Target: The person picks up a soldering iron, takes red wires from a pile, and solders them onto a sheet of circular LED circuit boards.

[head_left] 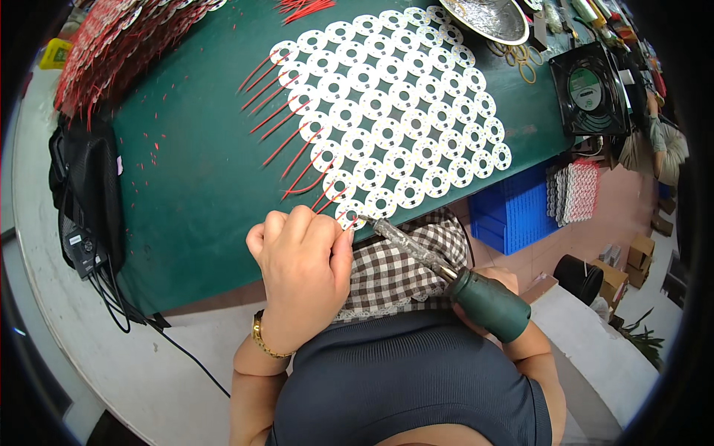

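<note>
My left hand (301,256) is closed, thumb and fingers pinching a thin red wire (350,224) whose end meets the nearest white round LED board (341,211). In my right hand (500,278), mostly hidden behind its green handle, is a soldering iron (476,296). The iron's tip points left and reaches that same board, close to the wire end. The board is at the near corner of a sheet of joined ring-shaped boards (392,58) lying flat on the green table. Several red wires (277,143) stick out leftward from the boards along the sheet's left edge.
A pile of wired boards (123,48) stands at the far left of the green table (193,215), near a black bag (85,186). Metal bowl (491,18), rubber bands (524,63) and black fan (590,89) sit far right. A blue crate (513,212) is below the edge.
</note>
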Motion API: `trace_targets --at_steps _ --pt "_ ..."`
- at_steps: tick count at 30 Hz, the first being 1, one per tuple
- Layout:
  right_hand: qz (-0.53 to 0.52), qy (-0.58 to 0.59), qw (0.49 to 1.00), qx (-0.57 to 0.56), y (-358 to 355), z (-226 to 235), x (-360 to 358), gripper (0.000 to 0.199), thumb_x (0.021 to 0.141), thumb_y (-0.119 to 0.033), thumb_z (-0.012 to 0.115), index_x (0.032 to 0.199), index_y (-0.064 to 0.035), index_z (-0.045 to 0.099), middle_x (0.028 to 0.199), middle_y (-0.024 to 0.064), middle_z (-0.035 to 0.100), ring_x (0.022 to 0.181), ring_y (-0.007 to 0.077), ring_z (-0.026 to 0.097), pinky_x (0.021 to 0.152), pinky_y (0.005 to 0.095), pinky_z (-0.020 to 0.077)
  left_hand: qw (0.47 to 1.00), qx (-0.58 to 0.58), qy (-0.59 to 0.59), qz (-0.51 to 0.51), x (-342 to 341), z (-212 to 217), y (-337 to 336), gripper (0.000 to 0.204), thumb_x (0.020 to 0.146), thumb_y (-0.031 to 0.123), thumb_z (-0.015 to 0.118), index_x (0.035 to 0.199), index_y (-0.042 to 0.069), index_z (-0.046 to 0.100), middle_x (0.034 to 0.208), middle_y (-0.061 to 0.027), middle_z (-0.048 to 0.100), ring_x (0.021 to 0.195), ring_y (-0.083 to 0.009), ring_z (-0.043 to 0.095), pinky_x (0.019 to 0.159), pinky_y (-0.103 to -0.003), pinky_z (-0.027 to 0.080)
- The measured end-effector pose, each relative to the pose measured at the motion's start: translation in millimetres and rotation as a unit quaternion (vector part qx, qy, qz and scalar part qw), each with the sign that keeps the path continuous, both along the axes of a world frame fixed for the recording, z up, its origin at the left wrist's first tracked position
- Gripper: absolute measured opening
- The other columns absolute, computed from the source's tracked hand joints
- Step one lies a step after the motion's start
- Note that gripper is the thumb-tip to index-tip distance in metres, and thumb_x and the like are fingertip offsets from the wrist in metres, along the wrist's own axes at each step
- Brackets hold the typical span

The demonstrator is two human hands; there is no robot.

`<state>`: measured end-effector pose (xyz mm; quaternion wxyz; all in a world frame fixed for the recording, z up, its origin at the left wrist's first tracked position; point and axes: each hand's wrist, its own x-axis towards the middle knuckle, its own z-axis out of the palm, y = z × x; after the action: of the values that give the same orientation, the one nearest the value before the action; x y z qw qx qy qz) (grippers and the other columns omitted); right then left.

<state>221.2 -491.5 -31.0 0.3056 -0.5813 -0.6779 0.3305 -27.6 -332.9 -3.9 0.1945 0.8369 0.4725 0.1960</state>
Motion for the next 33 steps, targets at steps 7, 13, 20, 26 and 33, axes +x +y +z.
trace_targets --at_steps 7,13,20,26,33 --pt "0.016 -0.096 0.995 0.01 3.7 8.1 -2.4 0.029 0.058 -0.02 0.075 0.086 -0.0143 0.067 0.076 0.0046 0.062 0.064 0.0263 0.061 0.059 0.0342 0.0497 1.0 -0.003 0.026 -0.008 1.2 2.7 0.5 0.015 0.078 0.008 0.07 0.074 0.01 0.056 0.075 -0.0027 0.048 0.074 -0.023 0.044 0.077 -0.038 0.03" --pt "-0.048 0.043 0.993 -0.1 7.6 22.9 -4.6 0.025 0.061 -0.012 0.072 0.086 -0.0116 0.067 0.079 0.0048 0.063 0.064 0.0238 0.061 0.061 0.0325 0.0495 0.999 -0.004 0.032 -0.011 1.8 5.5 3.5 0.014 0.079 0.008 0.069 0.074 0.01 0.055 0.075 -0.0034 0.048 0.074 -0.0237 0.044 0.077 -0.039 0.031" --pt "-0.076 0.107 0.991 -0.015 8.9 -6.2 -6.5 0.041 0.086 -0.022 0.067 0.121 -0.0074 0.052 0.079 0.0094 0.06 0.065 0.0176 0.058 0.055 0.0295 0.0479 0.999 -0.016 0.03 -0.042 -12.8 24.4 23.6 0.024 0.076 0.017 0.076 0.068 0.009 0.055 0.07 -0.0027 0.049 0.071 -0.0235 0.044 0.073 -0.037 0.034" --pt "-0.239 0.459 0.848 -0.115 62.7 16.0 -29.4 0.046 0.083 -0.021 0.069 0.118 -0.0021 0.046 0.078 0.011 0.059 0.063 0.0169 0.058 0.055 0.028 0.0489 0.995 0.048 -0.08 0.019 -8.0 57.9 124.7 0.018 0.079 0.012 0.073 0.077 0.002 0.057 0.069 -0.0101 0.054 0.07 -0.0254 0.053 0.064 -0.037 0.043" --pt "-0.168 0.597 0.783 -0.047 125.7 47.7 -33.1 0.051 0.084 -0.017 0.063 0.126 0.0004 0.04 0.086 0.0163 0.058 0.063 0.0193 0.06 0.063 0.0334 0.0535 0.985 0.137 0.107 0.0 52.6 18.8 218.9 0.026 0.077 0.02 0.075 0.097 0.008 0.064 0.097 -0.0095 0.057 0.091 -0.0288 0.058 0.074 -0.042 0.047"
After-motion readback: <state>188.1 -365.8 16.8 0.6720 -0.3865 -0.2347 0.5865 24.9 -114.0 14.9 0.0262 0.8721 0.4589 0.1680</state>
